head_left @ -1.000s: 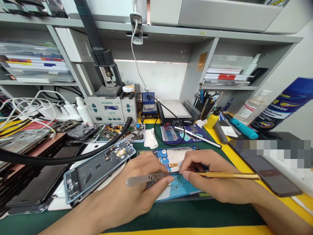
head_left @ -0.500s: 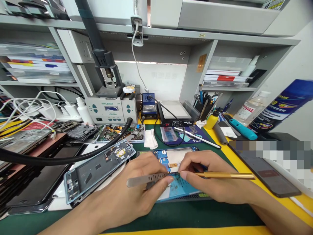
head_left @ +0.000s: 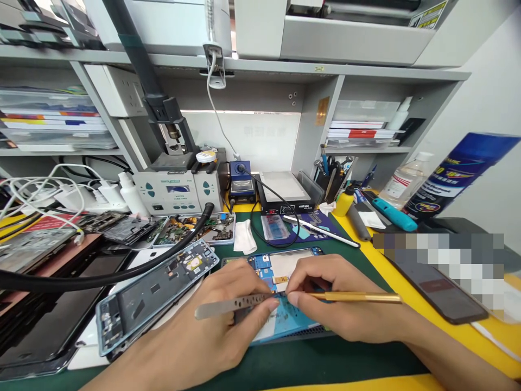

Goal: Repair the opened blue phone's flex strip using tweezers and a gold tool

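My left hand [head_left: 220,331] is closed round steel tweezers [head_left: 228,305], whose tips meet the inside of an opened blue phone [head_left: 285,304] lying on the green mat. My right hand [head_left: 337,304] pinches a thin gold tool [head_left: 358,297] that points left into the same spot, near a small gold flex part. Both hands rest over the phone and hide much of its lower half. A white plate shows at the phone's upper end.
A blue phone frame [head_left: 157,293] lies left of my hands, above a dark screen [head_left: 49,320]. A thick black hose [head_left: 101,277] crosses the left side. Behind stand a rework station [head_left: 177,191], parts tray [head_left: 195,228], heating plate [head_left: 285,190], tool cup [head_left: 334,182] and blue spray can [head_left: 459,174]. A dark phone [head_left: 435,288] lies right.
The view has shifted, so everything sits a little lower and to the left. Both hands keep their grip on the tools over the blue phone.
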{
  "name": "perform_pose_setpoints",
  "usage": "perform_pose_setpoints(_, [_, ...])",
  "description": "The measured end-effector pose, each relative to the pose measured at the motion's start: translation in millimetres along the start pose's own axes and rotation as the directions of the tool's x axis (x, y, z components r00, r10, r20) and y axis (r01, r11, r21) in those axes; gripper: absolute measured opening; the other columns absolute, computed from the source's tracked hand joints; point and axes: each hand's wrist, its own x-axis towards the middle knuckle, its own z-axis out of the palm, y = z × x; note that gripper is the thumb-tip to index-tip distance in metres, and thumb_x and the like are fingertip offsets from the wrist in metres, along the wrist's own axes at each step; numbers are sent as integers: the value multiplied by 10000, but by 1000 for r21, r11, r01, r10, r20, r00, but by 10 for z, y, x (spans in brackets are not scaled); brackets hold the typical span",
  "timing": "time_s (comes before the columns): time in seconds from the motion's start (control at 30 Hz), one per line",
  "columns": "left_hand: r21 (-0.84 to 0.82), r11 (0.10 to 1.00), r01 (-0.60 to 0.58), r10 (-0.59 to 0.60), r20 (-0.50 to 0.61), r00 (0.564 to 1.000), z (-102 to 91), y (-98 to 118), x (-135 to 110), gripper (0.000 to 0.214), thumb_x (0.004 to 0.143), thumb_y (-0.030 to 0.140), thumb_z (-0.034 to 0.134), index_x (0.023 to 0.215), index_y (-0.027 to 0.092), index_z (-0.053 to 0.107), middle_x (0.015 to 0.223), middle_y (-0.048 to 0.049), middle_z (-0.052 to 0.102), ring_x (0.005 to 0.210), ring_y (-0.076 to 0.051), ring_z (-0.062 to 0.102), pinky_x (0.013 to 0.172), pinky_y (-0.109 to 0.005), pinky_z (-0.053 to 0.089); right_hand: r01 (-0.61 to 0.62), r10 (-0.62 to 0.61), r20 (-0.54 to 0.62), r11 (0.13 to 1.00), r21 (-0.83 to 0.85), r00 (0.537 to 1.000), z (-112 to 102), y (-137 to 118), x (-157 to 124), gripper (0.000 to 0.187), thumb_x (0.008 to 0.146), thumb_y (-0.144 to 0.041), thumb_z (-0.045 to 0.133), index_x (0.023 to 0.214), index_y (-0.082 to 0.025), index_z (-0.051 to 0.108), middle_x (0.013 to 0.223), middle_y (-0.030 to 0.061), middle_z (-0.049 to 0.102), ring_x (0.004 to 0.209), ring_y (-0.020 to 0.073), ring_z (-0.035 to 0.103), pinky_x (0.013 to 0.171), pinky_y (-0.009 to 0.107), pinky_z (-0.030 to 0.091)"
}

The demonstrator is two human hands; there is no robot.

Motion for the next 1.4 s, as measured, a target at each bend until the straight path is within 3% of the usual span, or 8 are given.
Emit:
perform_pose_setpoints(0.53, [8,1000,4,-4,15,1000,-22,0,-31,110,1020,251,542,1045,260,649,980,-13,638,925,-179,601,810,-305,478,-56,56,-7,998,6,998,-16,-18,-4,114,891,-169,624,780,-170,647,688,-23,585,596,114,505,545,219,387])
perform_pose_setpoints(0.73, [-17,1000,24,-24,31,999,-13,0,-25,120,1012,253,542,1028,245,660,971,-18,643,907,-178,606,793,-311,484,-135,137,-18,988,75,990,-33,-10,-14,155,919,-245,625,799,-167,686,687,-6,609,600,126,507,537,226,382])
perform_pose_setpoints(0.93, [-21,1000,19,-18,24,1000,-23,7,-14,139,1001,235,541,1047,241,672,961,-32,643,891,-191,606,774,-325,485,-186,199,-54,965,187,978,-37,-6,18,341,938,-419,654,722,-162,713,644,18,645,546,119,466,493,238,345])
perform_pose_setpoints(1.1, [-9,1000,3,-2,26,1000,-32,13,-17,153,990,219,532,1035,223,678,946,-40,636,895,-199,606,773,-338,482,-219,225,17,924,313,974,-32,17,15,263,876,-414,733,870,-151,748,725,30,659,617,136,512,531,235,388])
perform_pose_setpoints(1.4, [-6,1000,-27,27,5,1000,-20,40,16,176,962,189,518,972,182,693,865,-44,630,825,-200,579,789,-357,464,-241,244,5,952,191,970,47,3,6,149,895,-277,664,838,-160,736,701,5,627,596,127,472,518,230,346])
